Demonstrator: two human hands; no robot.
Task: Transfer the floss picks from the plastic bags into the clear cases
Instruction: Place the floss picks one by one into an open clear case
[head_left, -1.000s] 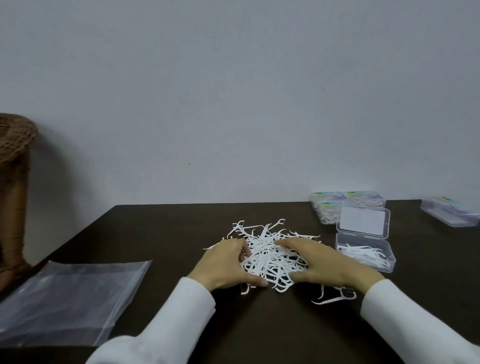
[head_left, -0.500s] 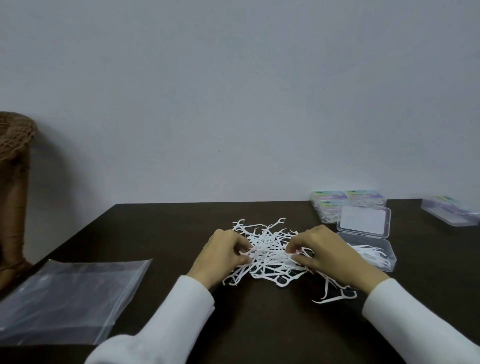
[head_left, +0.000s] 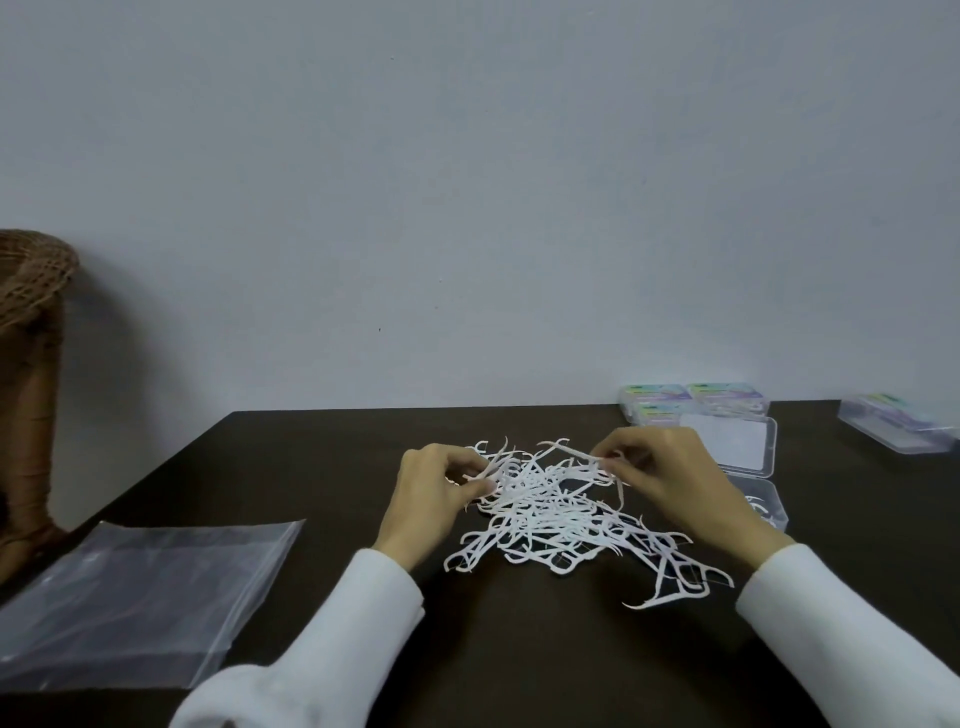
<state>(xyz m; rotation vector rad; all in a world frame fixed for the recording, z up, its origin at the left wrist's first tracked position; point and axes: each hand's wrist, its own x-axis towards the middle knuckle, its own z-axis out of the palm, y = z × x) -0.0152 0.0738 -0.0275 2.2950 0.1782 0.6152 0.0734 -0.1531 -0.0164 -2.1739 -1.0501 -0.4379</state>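
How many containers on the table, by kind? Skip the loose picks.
Clear cases, closed with coloured labels: 4, three grouped and one at far right
Clear case, open: 1
Plastic bag: 1
Total: 6

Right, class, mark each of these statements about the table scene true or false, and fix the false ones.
1. The floss picks lie in a loose pile on the dark table. True.
2. The plastic bag is full of picks. False: it lies flat and looks empty.
3. Both the left hand and the right hand pinch picks at the pile. True.
4. The open case sits to the left of the pile. False: it sits to the right, partly behind the right hand.
5. Closed cases stand at the far edge, near the wall. True.
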